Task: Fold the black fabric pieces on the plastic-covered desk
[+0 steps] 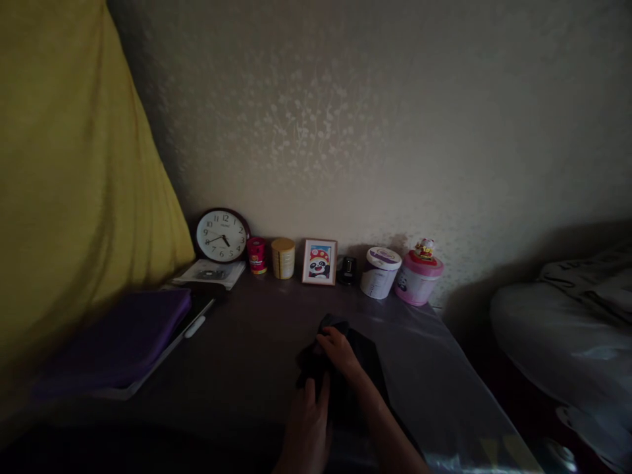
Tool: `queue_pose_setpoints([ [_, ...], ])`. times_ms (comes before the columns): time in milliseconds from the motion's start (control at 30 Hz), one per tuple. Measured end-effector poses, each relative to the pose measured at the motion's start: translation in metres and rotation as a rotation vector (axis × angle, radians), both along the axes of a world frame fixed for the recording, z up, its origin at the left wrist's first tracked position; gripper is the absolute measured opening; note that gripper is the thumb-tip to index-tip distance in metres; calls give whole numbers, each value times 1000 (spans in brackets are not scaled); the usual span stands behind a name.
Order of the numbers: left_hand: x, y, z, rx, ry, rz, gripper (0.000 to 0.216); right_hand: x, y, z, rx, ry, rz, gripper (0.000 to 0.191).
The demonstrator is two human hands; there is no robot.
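A crumpled black item, which looks like soft cloth or a bag, lies on the dark tabletop in front of me. My right hand is closed on its upper part, with the fingers bent over a fold. Closer to me, my left hand has its fingers at the item's near left side, seemingly gripping it. Dim light hides the fingertips and the item's exact shape. Its lower end runs under my right forearm.
Along the wall stand a clock, a red can, a yellow canister, a framed panda picture, a small black object, a white tub and a pink tub. A purple folder lies left, beside a yellow curtain.
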State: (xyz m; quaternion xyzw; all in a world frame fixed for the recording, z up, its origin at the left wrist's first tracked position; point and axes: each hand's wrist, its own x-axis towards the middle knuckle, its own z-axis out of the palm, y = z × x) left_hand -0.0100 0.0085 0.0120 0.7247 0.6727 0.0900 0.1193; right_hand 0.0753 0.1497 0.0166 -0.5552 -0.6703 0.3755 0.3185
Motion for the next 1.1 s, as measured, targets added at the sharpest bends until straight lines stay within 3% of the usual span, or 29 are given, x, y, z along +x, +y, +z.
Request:
queue_pose_setpoints([
  [167, -1, 2, -18, 74, 11, 41, 62, 2, -26, 12, 130, 130, 187, 26],
  [300, -1, 2, -32, 169, 56, 34, 58, 13, -54, 9, 373, 3, 294, 25],
  [433, 2, 1, -34, 216, 46, 61, 54, 23, -55, 0, 542, -153, 400, 25],
  [700, 5, 3, -19, 35, -29, 129, 67, 27, 12, -12, 631, -388, 401, 30],
  [833, 3, 5, -13, -121, -79, 126, 70, 30, 36, -9, 660, -473, 295, 31],
  [967, 2, 6, -17, -167, -114, 136, 72, 32, 14, 5, 693, -369, 170, 27],
  [1100, 1, 7, -25, -164, -133, 120, 75, 32, -20, 6, 624, -296, 375, 24],
])
